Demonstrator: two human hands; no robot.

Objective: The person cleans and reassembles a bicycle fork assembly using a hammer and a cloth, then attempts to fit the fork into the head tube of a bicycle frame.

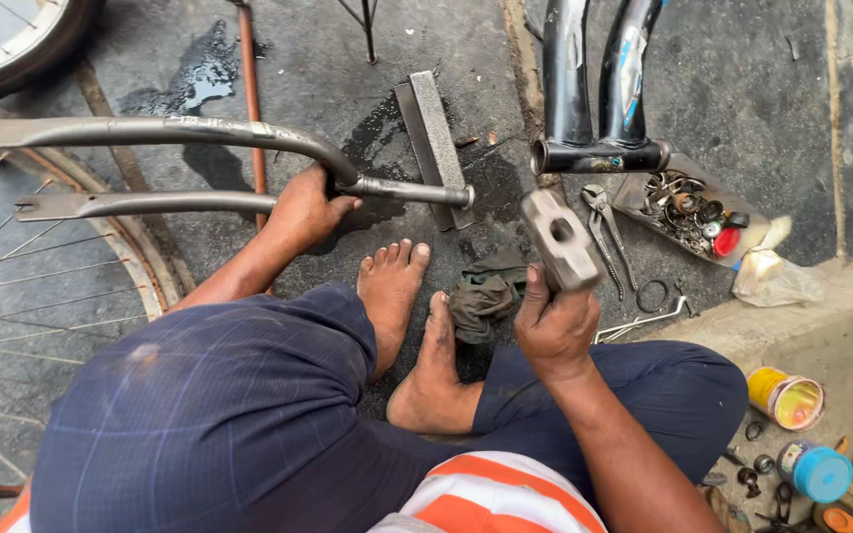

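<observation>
The fork (249,148) is dull bare metal, the hammer head (560,237) worn matt steel, the rag (486,291) grimy cloth, the floor (348,59) rough, oil-stained concrete.

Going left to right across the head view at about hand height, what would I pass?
Wheel spokes → left hand on the fork → rag → hammer in the right hand → pliers → parts tray → plastic bag.
</observation>
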